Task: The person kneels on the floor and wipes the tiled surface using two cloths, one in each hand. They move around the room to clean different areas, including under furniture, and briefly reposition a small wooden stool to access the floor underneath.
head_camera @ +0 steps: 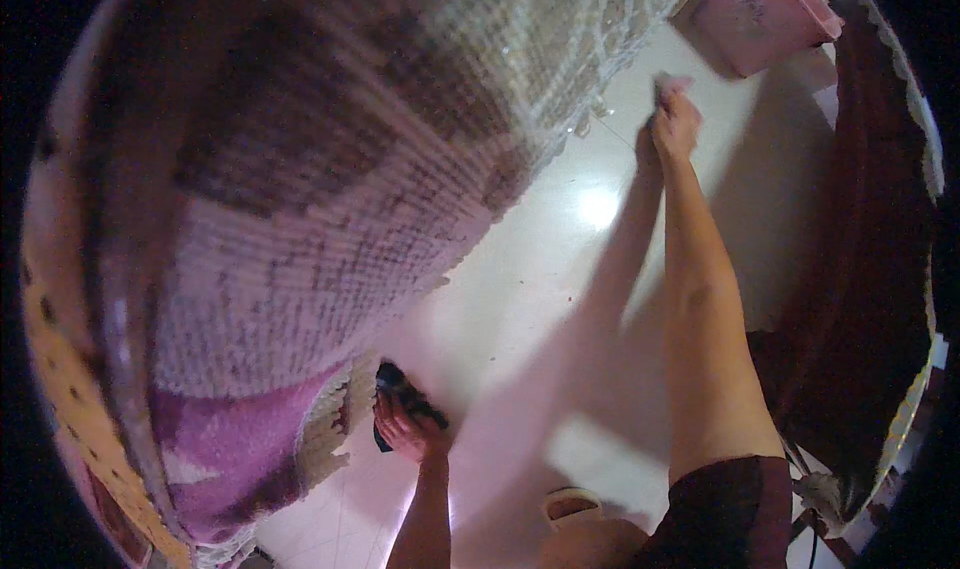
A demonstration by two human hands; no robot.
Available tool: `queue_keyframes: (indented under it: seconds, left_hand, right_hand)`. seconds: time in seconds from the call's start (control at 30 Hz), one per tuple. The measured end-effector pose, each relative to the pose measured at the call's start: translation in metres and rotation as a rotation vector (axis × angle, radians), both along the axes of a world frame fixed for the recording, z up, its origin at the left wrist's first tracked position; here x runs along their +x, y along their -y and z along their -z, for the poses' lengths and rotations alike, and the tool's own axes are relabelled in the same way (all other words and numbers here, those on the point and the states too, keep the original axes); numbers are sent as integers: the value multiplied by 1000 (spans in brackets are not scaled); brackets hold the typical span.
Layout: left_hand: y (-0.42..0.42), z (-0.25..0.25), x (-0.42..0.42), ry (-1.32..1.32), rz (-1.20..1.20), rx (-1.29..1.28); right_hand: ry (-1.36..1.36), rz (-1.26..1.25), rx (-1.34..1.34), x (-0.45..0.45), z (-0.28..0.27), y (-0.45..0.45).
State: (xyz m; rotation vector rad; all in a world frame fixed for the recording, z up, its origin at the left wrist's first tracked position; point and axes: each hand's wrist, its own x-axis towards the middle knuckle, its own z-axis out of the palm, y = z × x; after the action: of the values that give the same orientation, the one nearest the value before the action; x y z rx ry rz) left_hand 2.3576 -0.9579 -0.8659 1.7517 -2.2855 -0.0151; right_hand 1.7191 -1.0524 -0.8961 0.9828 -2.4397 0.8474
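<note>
At the lower middle my left hand (409,428) has its fingers over a dark, partly glossy object (405,393) of unclear kind. This hand is low over the pale floor, beside the hanging edge of a pink and brown patterned cloth with a lace border (300,291). My right arm stretches far forward over the floor, and my right hand (677,123) is at its end, short of a pink plastic bin. Blur hides its fingers, and I cannot tell whether the small pinkish-grey patch at its tip is something held.
The pink plastic bin (757,25) stands at the upper right. A dark maroon cloth (847,231) hangs along the right side. Shiny pale floor (502,284) runs between the two cloths, with small specks on it. A beige slipper (571,494) shows near my leg.
</note>
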Motion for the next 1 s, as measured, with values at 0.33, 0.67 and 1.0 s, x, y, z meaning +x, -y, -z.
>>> queue_keyframes:
  seconds: [0.33, 0.67, 1.0]
  left_hand:
    - [-5, -12, 4, 68, -57, 30]
    - [6, -18, -9, -14, -14, -24]
    - [4, -19, -5, 6, -17, -34]
  right_hand:
    - [178, -765, -260, 204, -23, -1]
    - [1033, -906, -186, 319, -75, -146]
    - [-16, -161, 79, 202, -37, 45]
